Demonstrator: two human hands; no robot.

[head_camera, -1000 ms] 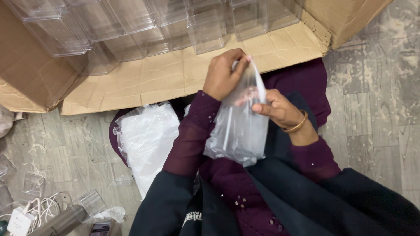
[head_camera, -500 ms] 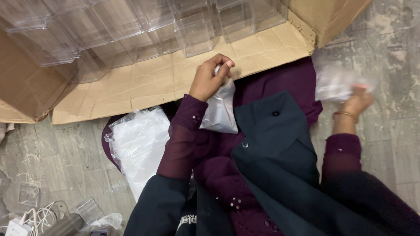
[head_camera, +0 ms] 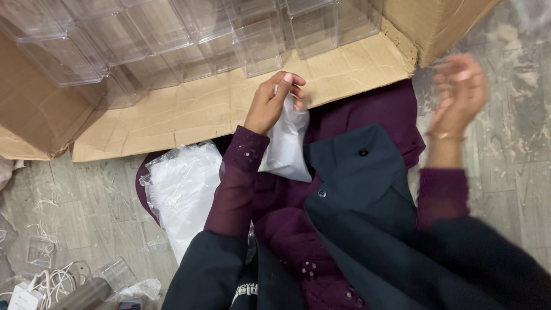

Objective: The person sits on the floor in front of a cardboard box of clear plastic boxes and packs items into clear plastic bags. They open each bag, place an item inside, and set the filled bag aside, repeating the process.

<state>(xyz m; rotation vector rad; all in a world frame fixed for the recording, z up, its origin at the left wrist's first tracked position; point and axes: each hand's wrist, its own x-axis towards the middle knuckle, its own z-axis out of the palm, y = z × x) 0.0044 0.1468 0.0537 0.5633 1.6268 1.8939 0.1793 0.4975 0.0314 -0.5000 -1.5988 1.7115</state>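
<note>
My left hand point(head_camera: 275, 100) is shut on the top of a thin clear plastic bag point(head_camera: 285, 146), which hangs down over my maroon clothing point(head_camera: 298, 229). My right hand point(head_camera: 459, 89) is raised at the right over the grey floor, blurred by motion, fingers loosely curled with nothing seen in it. A gold bangle sits on that wrist. A dark jacket point(head_camera: 367, 195) lies across my lap.
An open cardboard box point(head_camera: 189, 115) lies ahead with several clear plastic cases point(head_camera: 172, 40) inside. A stack of clear bags point(head_camera: 183, 189) rests at my left. Small clear cases, white cables and a grey cylinder point(head_camera: 80, 295) lie at the lower left.
My right hand pulled a clear item out of the bag and swung it to the right; now that hand is raised with nothing visible in it. My left hand kept hold of the bag.
</note>
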